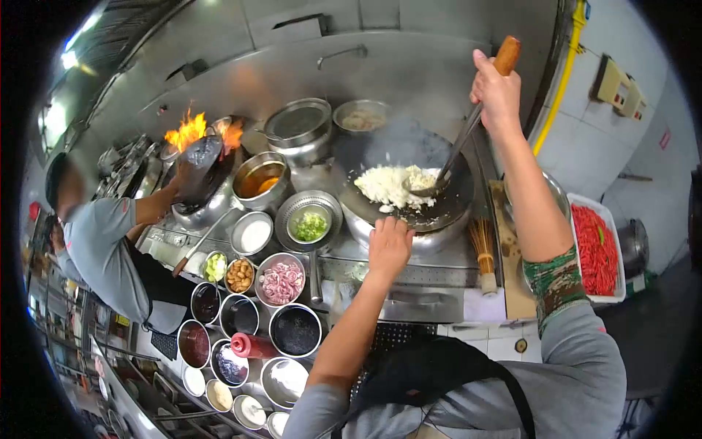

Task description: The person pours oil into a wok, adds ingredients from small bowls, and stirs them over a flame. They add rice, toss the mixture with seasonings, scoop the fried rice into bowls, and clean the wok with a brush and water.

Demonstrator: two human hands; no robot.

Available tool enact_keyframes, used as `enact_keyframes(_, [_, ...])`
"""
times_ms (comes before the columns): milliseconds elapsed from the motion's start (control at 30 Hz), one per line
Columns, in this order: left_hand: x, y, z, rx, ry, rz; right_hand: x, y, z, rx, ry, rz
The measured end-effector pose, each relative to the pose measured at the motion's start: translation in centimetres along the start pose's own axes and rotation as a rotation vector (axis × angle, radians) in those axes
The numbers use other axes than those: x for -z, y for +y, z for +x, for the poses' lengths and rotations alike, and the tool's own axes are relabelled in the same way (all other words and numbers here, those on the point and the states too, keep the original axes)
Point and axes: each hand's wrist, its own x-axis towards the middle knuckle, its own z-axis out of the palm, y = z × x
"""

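My right hand point(497, 99) is raised and wrapped round the handle of a long ladle point(459, 143), just below its wooden end. The ladle slants down into the black wok point(457, 205), its bowl among white, rice-like food point(387, 184) that steams. At the wok's near rim is my left hand point(390, 245), its fingers curled over the edge. A bamboo brush point(482, 252) stands to the right of the wok. Left of the wok, a bowl of chopped green onion point(309, 224) sits in a perforated strainer point(333, 208).
A co-worker point(117, 249) at the left handles another wok point(201, 172) with flames behind it. Bowls of sliced pink meat point(281, 282), brown chunks point(240, 276) and dark sauces point(295, 329) crowd the lower left. A white tray of red shredded food point(596, 249) stands at the right.
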Motion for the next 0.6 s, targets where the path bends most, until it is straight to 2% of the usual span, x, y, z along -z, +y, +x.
enact_keyframes(67, [-2.8, -1.0, 0.7, -0.012, 0.038, 0.014, 0.5, 0.4, 0.7, 0.059, 0.02, 0.033])
enact_keyframes(133, [-3.7, -1.1, 1.0, -0.002, 0.024, 0.02, 2.2, 5.4, 0.3, 0.103, 0.087, 0.028])
enact_keyframes(167, [-3.9, -0.9, 1.0, 0.017, 0.001, 0.019, 3.0, 9.4, -0.2, 0.046, 0.088, 0.023])
enact_keyframes(200, [-3.7, -0.7, 1.1, 0.038, -0.022, 0.021, 2.5, 10.5, -1.1, -0.014, 0.086, 0.021])
enact_keyframes(333, [-1.0, 0.5, 0.8, 0.044, -0.028, -0.017, 2.2, 9.5, 3.4, -0.123, 0.005, 0.088])
enact_keyframes(433, [1.3, 1.9, 2.4, 0.087, -0.032, -0.037, 2.3, 10.9, 3.5, -0.067, 0.08, 0.179])
enact_keyframes(467, [0.9, 1.8, 2.5, 0.082, -0.071, -0.02, 2.0, 12.4, 2.6, -0.076, 0.139, 0.178])
enact_keyframes(600, [-3.4, -1.8, 0.4, 0.071, -0.197, -0.074, 0.0, 12.3, 2.4, -0.226, 0.015, 0.093])
